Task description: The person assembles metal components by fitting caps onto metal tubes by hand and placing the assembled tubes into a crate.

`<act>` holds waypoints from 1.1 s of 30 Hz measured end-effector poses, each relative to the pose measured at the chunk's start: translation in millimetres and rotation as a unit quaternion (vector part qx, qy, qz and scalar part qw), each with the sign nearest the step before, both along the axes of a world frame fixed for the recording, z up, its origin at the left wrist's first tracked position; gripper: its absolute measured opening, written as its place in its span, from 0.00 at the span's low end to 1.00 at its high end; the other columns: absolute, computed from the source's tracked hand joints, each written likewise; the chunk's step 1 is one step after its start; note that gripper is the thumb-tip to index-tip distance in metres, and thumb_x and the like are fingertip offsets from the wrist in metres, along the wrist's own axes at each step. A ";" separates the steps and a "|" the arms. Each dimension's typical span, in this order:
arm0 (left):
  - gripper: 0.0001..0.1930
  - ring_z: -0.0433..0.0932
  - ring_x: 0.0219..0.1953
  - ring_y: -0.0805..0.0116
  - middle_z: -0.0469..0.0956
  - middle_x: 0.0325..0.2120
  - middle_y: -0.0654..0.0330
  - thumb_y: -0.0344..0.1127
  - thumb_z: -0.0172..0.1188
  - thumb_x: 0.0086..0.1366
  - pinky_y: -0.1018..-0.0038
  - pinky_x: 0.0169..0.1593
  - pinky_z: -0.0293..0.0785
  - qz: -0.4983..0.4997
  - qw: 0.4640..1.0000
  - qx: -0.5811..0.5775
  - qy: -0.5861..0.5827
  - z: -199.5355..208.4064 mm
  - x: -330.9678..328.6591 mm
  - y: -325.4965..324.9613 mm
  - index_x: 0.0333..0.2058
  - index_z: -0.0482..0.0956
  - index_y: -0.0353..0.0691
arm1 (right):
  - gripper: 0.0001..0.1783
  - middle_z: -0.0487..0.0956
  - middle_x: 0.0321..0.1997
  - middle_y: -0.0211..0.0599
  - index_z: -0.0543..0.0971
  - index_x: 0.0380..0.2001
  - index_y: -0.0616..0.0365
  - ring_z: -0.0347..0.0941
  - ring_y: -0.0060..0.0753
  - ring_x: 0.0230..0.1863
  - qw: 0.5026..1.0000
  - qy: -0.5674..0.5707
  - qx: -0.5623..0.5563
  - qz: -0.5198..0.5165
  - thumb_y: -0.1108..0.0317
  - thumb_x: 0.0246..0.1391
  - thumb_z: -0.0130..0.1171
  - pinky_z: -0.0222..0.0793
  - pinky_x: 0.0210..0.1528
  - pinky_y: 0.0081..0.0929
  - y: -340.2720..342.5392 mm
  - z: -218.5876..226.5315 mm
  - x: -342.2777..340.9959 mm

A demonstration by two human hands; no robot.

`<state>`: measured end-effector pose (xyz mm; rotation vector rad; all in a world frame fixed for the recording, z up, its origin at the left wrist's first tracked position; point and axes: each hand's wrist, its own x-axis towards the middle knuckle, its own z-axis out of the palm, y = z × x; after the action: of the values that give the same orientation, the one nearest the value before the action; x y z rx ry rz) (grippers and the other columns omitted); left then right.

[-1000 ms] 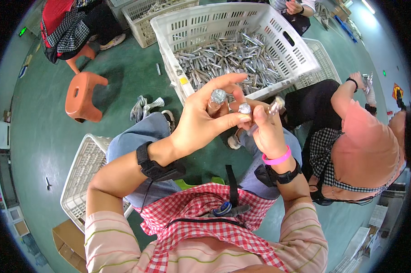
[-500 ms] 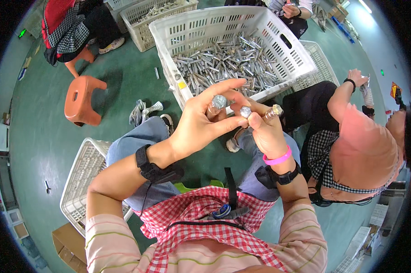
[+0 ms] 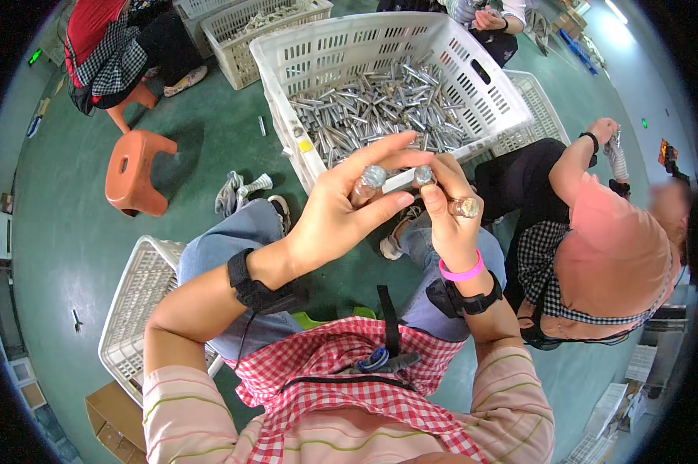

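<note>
In the head view, the left hand is curled around a silver-ended rod. Just beside it, the right hand pinches a smaller rod at its thumb and holds a yellowish-tipped rod in its bent fingers. Beyond both hands stands a white crate of loose metal pieces; an orange stool stands well left of the left hand.

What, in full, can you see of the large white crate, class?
The white crate looks plastic: rectangular, slotted walls, a dark handle opening on the right, a yellow patch near its front left corner. Open upward, partly hidden by the left hand and right hand, it holds loose silvery pieces.
</note>
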<state>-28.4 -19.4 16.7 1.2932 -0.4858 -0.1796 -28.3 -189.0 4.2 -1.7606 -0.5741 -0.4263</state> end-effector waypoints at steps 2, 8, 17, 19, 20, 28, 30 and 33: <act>0.34 0.57 0.20 0.89 0.70 0.49 0.62 0.19 0.58 0.52 0.90 0.24 0.58 0.014 1.000 -0.019 0.007 -0.6 -1.2 0.7 0.58 0.57 0.39 | 0.16 0.70 0.34 0.33 0.74 0.43 0.65 0.63 0.21 0.31 1.000 0.016 -0.009 0.008 0.66 0.53 0.54 0.59 0.33 0.16 -0.2 5.1 -1.4; 0.33 0.57 0.18 0.90 0.70 0.44 0.64 0.22 0.62 0.51 0.90 0.21 0.57 0.078 0.993 -0.079 -0.030 -7.9 10.9 4.0 0.56 0.59 0.40 | 0.17 0.71 0.34 0.33 0.74 0.44 0.64 0.64 0.21 0.31 0.996 0.075 -0.006 0.052 0.66 0.53 0.54 0.60 0.34 0.17 1.2 8.5 -4.2; 0.35 0.62 0.21 0.86 0.72 0.36 0.64 0.24 0.64 0.49 0.89 0.26 0.60 0.046 0.998 -0.013 -0.039 -7.5 2.4 3.8 0.55 0.59 0.38 | 0.22 0.73 0.39 0.33 0.70 0.48 0.65 0.67 0.21 0.39 0.973 0.178 0.085 0.116 0.60 0.55 0.52 0.63 0.42 0.19 -0.1 1.4 -5.9; 0.34 0.62 0.21 0.86 0.73 0.33 0.64 0.23 0.64 0.49 0.89 0.25 0.60 0.067 0.997 -0.002 -0.042 -7.5 1.7 2.5 0.55 0.60 0.38 | 0.23 0.74 0.40 0.33 0.69 0.49 0.65 0.67 0.20 0.40 0.965 0.204 0.092 0.136 0.59 0.55 0.52 0.63 0.42 0.19 -0.7 -0.2 -5.8; 0.34 0.62 0.21 0.86 0.73 0.33 0.64 0.23 0.64 0.49 0.89 0.25 0.60 0.068 0.997 -0.002 -0.042 -7.7 1.2 2.1 0.55 0.60 0.38 | 0.24 0.74 0.40 0.33 0.70 0.49 0.65 0.67 0.20 0.39 0.968 0.194 0.097 0.130 0.58 0.55 0.53 0.63 0.42 0.19 1.0 -1.1 -5.9; 0.31 0.66 0.23 0.86 0.74 0.35 0.63 0.21 0.61 0.51 0.89 0.26 0.63 0.081 0.991 0.014 -0.104 -7.4 3.4 -0.9 0.54 0.61 0.37 | 0.31 0.74 0.41 0.35 0.70 0.49 0.66 0.68 0.22 0.39 0.962 0.216 0.075 0.151 0.46 0.56 0.45 0.64 0.42 0.20 -5.6 -10.6 -3.2; 0.31 0.67 0.24 0.86 0.74 0.35 0.63 0.21 0.60 0.51 0.89 0.27 0.64 0.075 0.992 0.015 -0.103 -7.7 2.9 -0.9 0.55 0.60 0.37 | 0.33 0.75 0.43 0.36 0.70 0.49 0.65 0.69 0.22 0.39 0.937 0.253 0.172 0.167 0.43 0.57 0.41 0.65 0.42 0.21 -1.2 -8.3 -2.3; 0.32 0.69 0.25 0.85 0.75 0.37 0.62 0.22 0.60 0.52 0.88 0.28 0.65 0.059 0.994 0.016 -0.093 -6.5 1.4 1.1 0.56 0.59 0.37 | 0.32 0.75 0.44 0.36 0.72 0.47 0.64 0.68 0.21 0.39 0.938 0.273 0.138 0.163 0.44 0.57 0.42 0.65 0.42 0.21 -3.6 -4.1 -1.8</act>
<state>-27.0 -18.4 10.2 1.3721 -0.5653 0.0321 -30.1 -192.6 0.1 -1.3934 -0.3715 0.2086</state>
